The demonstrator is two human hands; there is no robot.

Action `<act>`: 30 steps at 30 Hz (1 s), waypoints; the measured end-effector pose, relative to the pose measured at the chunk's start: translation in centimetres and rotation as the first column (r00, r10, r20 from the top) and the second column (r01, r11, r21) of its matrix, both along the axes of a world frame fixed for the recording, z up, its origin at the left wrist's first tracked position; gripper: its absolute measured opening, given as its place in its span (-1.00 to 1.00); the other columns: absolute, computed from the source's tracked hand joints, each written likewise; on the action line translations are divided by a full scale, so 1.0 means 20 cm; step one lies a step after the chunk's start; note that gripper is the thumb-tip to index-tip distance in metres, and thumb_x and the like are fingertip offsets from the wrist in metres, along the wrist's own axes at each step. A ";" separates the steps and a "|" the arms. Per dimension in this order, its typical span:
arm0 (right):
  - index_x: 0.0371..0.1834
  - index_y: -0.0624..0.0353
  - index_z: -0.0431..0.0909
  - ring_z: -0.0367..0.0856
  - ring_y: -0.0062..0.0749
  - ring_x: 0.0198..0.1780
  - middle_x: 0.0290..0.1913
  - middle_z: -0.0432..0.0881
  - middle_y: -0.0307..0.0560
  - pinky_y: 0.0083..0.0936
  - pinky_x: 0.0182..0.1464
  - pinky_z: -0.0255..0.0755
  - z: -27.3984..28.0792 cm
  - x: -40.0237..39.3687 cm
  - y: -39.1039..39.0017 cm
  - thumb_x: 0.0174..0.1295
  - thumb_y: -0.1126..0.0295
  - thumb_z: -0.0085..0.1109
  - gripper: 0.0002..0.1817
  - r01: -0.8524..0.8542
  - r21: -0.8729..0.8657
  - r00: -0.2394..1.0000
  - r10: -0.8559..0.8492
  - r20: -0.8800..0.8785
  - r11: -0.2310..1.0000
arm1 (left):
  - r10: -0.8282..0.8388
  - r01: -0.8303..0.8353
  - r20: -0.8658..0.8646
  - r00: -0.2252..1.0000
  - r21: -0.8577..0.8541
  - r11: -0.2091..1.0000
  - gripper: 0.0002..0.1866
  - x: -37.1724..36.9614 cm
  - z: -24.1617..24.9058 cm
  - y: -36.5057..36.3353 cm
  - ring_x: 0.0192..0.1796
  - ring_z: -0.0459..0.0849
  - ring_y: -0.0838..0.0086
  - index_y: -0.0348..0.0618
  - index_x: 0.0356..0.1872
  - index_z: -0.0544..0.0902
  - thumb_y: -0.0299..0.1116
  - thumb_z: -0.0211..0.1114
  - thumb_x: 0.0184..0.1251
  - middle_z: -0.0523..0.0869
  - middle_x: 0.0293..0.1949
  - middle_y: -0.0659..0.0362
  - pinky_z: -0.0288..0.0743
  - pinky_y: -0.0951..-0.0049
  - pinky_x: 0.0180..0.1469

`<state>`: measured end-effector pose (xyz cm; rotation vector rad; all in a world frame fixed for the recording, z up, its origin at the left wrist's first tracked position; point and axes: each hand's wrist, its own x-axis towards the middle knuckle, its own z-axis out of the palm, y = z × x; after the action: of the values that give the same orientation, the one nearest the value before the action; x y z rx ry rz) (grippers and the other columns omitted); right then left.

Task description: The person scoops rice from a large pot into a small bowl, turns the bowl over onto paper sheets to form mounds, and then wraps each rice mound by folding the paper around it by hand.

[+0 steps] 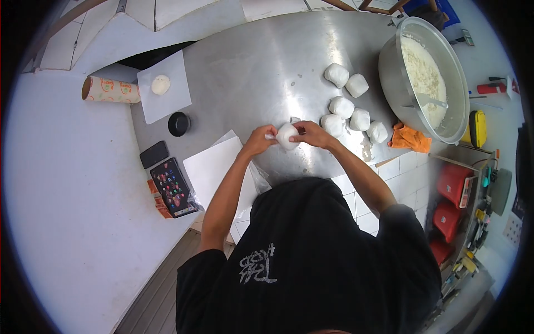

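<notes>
A round white bundle point(287, 137), apparently wrapped in paper or plastic, is held between my two hands over the steel table point(245, 72). My left hand point(260, 140) pinches a narrow gathered end of its wrapping. Against the bundle's other side are the closed fingers and thumb of my right hand point(312, 135). Several similar wrapped white bundles point(341, 107) sit on the table just beyond my right hand. On the near side of my left hand lies a stack of white sheets point(210, 172).
At right stands a large metal pot point(392, 75) of white rice point(425, 78) with a paddle point(433, 101), beside an orange cloth point(409, 138). At left are a sheet with a rice mound point(161, 84), a black bowl point(178, 124), a printed roll point(111, 91), a phone point(154, 154) and a tablet point(173, 187).
</notes>
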<state>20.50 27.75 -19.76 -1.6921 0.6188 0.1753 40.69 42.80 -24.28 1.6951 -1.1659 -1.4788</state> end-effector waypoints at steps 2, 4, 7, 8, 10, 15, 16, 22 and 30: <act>0.22 0.39 0.52 0.62 -0.38 0.05 0.03 0.69 0.01 -0.41 0.16 0.48 0.04 -0.07 0.04 0.22 0.21 0.44 -0.40 0.059 0.189 0.998 -0.062 0.007 0.980 | 0.083 -0.077 -0.235 0.968 0.036 0.996 -0.67 -0.03 0.01 0.06 0.14 0.53 0.34 -0.08 -0.10 0.56 -0.50 0.46 0.13 0.56 0.01 0.21 0.47 0.17 0.11; 0.16 0.38 0.57 0.65 -0.39 0.03 0.01 0.71 -0.02 -0.43 0.13 0.48 0.05 -0.13 0.10 0.21 0.18 0.45 -0.42 0.217 0.417 0.970 -0.244 0.014 0.883 | 0.173 -0.145 -0.456 0.873 0.094 0.985 -0.64 -0.10 0.08 0.11 0.11 0.54 0.36 -0.08 -0.05 0.53 -0.43 0.49 0.17 0.54 0.02 0.19 0.47 0.22 0.12; 0.18 0.37 0.55 0.62 -0.45 0.05 0.01 0.70 -0.04 -0.47 0.16 0.45 0.03 -0.15 0.15 0.23 0.17 0.45 -0.42 0.309 0.439 0.936 -0.352 0.018 0.844 | 0.542 -0.432 -0.714 0.443 0.361 0.827 -0.64 -0.25 0.19 0.11 0.09 0.56 0.36 -0.14 -0.03 0.50 -0.37 0.47 0.26 0.53 0.00 0.13 0.55 0.24 0.08; 0.19 0.38 0.55 0.61 -0.46 0.05 0.01 0.69 -0.05 -0.49 0.16 0.45 0.02 -0.15 0.16 0.23 0.18 0.44 -0.42 0.369 0.437 0.908 -0.418 0.017 0.820 | 0.707 -0.612 -0.513 0.487 0.377 0.695 -0.63 -0.31 0.20 0.09 0.09 0.56 0.37 -0.14 0.01 0.48 -0.36 0.45 0.29 0.52 0.04 0.11 0.59 0.28 0.04; 0.19 0.37 0.55 0.62 -0.47 0.04 0.00 0.70 -0.06 -0.49 0.16 0.45 0.05 -0.14 0.19 0.24 0.18 0.44 -0.42 0.391 0.410 0.900 -0.436 0.020 0.824 | 0.841 -0.774 -0.279 0.464 0.334 0.538 -0.62 -0.37 0.19 0.08 0.09 0.57 0.38 -0.15 0.05 0.46 -0.35 0.43 0.33 0.51 0.07 0.09 0.63 0.32 0.00; 0.17 0.38 0.55 0.60 -0.48 0.03 0.01 0.69 -0.07 -0.53 0.15 0.44 0.05 -0.11 0.23 0.26 0.20 0.42 -0.45 0.457 0.357 0.865 -0.501 0.035 0.815 | 0.651 -0.643 -0.113 0.751 0.104 0.759 -0.59 -0.34 0.17 0.07 0.09 0.61 0.45 -0.26 0.19 0.54 -0.24 0.30 0.46 0.62 0.08 0.06 0.66 0.44 -0.05; 0.16 0.38 0.54 0.61 -0.49 0.00 -0.01 0.69 -0.07 -0.55 0.10 0.45 0.05 -0.09 0.24 0.27 0.21 0.41 -0.46 0.467 0.257 0.874 -0.487 0.013 0.846 | 0.652 -0.643 -0.112 0.750 0.105 0.758 -0.59 -0.35 0.17 0.07 0.09 0.61 0.45 -0.26 0.19 0.54 -0.24 0.30 0.46 0.62 0.08 0.06 0.66 0.44 -0.05; 0.18 0.39 0.52 0.62 -0.49 -0.09 -0.10 0.70 -0.05 -0.56 0.03 0.49 0.07 -0.03 0.28 0.28 0.23 0.39 -0.47 0.545 0.042 0.827 -0.545 0.136 0.837 | 0.703 -0.710 -0.396 0.591 0.159 0.686 -0.57 -0.39 0.39 -0.04 -0.18 0.69 0.49 -0.34 -0.03 0.68 -0.09 0.15 0.54 0.75 -0.27 0.08 0.58 0.45 -0.10; 0.24 0.32 0.39 0.60 -0.36 0.00 0.00 0.63 0.05 -0.47 0.04 0.49 0.09 0.02 0.16 0.17 0.26 0.47 -0.35 0.517 0.292 0.825 -0.559 0.079 0.804 | 0.560 -0.564 -0.088 0.824 -0.022 0.826 -0.30 -0.32 0.32 -0.23 -0.04 0.69 0.26 -0.37 -0.07 0.67 0.24 0.08 0.45 0.72 -0.14 -0.08 0.51 0.27 0.03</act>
<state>20.99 30.96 -18.04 -1.2035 0.8915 -0.2823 34.35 38.13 -17.80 1.7307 -0.5672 -1.1170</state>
